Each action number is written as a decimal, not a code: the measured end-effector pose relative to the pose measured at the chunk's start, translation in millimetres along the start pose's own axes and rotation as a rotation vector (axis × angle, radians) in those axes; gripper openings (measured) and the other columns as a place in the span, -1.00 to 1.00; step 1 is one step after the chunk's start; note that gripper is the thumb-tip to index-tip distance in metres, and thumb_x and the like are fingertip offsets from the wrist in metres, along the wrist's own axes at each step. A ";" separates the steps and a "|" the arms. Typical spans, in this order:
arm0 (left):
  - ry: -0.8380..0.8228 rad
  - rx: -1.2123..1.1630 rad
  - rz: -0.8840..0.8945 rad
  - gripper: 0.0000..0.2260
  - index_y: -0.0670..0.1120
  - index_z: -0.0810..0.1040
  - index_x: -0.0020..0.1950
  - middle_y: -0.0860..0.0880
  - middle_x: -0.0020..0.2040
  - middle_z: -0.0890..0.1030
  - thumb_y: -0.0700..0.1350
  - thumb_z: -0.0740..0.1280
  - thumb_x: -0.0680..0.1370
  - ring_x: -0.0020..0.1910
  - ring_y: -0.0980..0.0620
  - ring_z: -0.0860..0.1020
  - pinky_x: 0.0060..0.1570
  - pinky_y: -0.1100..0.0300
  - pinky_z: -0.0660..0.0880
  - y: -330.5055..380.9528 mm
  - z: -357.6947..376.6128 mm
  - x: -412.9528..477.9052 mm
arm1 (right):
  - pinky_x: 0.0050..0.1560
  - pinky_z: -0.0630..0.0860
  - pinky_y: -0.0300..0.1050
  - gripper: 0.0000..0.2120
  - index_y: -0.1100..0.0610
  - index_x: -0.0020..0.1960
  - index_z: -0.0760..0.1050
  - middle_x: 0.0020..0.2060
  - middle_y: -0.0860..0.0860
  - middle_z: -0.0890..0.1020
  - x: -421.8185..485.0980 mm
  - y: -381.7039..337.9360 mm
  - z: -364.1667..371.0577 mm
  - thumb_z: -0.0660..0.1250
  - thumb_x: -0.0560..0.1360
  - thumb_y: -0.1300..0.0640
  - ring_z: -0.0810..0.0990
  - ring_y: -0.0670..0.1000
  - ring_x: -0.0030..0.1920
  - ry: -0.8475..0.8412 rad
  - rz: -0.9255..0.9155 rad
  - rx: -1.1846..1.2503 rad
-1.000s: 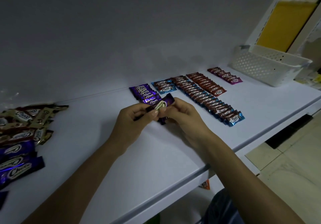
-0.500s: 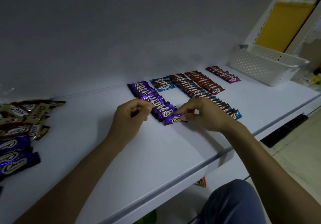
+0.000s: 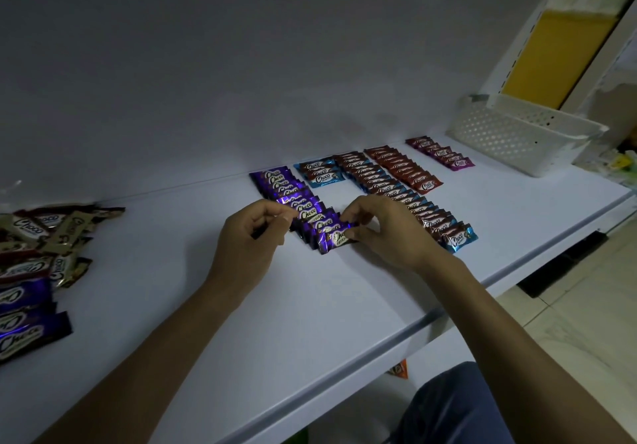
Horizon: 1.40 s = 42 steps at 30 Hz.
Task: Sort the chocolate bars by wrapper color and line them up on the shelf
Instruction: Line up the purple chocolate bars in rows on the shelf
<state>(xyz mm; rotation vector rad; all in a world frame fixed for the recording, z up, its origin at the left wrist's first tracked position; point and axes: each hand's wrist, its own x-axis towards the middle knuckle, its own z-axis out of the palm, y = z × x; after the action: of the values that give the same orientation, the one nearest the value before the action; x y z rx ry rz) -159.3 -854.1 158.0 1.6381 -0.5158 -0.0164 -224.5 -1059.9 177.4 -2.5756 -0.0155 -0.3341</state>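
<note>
Pinching front purple bar [image 3: 332, 238], right hand [image 3: 386, 233] hides part of blue-edged row [image 3: 435, 220]; left hand [image 3: 248, 237] pinches purple row [image 3: 279, 181].

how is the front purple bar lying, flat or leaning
Leaning: the bar overlaps the purple row behind it, near edge on the shelf; right hand pinches it.

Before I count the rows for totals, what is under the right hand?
The right hand pinches the front purple bar by its end. Part of the long blue row lies hidden behind it, uncountable.
</note>
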 end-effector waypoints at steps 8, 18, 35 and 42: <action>0.073 -0.977 -0.413 -0.84 -0.14 0.55 0.00 0.02 -0.37 0.42 -0.11 0.23 0.54 -0.47 0.15 0.32 -0.49 0.35 0.28 29.9 -12.9 7.2 | -0.25 0.37 -0.33 -0.88 0.05 -0.08 0.55 -0.24 -0.09 0.61 -15.1 -50.1 21.5 0.42 0.45 0.04 0.53 -0.12 -0.24 0.273 -0.007 0.275; 0.066 -0.996 -0.457 -0.78 -0.15 0.54 0.05 -0.07 -0.20 0.59 -0.07 0.18 0.56 -0.27 0.02 0.58 -0.27 0.22 0.57 37.3 -14.7 1.6 | -0.18 0.49 -0.22 -0.79 0.06 0.14 0.54 -0.11 -0.07 0.65 -1.0 -95.0 76.6 0.36 0.51 0.10 0.56 -0.12 -0.21 0.309 -0.007 0.361; -0.018 -0.405 -0.117 -0.61 0.00 0.52 0.10 0.02 -0.19 0.71 -0.46 0.33 0.47 -0.24 0.13 0.65 -0.24 0.33 0.54 19.2 -3.3 -0.7 | -0.50 0.38 -0.21 -0.85 0.20 -0.04 0.55 -0.33 0.10 0.62 -8.2 -72.2 11.9 0.22 0.57 0.19 0.53 0.01 -0.47 0.163 0.341 1.255; 0.001 -0.258 -0.105 -0.60 0.03 0.48 0.14 -0.06 -0.05 0.68 -0.41 0.38 0.46 -0.15 0.14 0.66 -0.16 0.27 0.59 4.2 0.4 -2.9 | -0.16 0.55 -0.16 -0.88 0.23 0.03 0.51 -0.18 0.13 0.71 -29.1 -35.9 -1.7 0.36 0.50 0.25 0.68 0.05 -0.21 -0.046 0.278 0.775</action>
<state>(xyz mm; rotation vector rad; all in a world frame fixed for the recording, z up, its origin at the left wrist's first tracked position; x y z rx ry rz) -163.3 -853.7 161.0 1.4109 -0.4087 -0.1539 -255.9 -1028.4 190.2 -1.7854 0.1631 -0.1237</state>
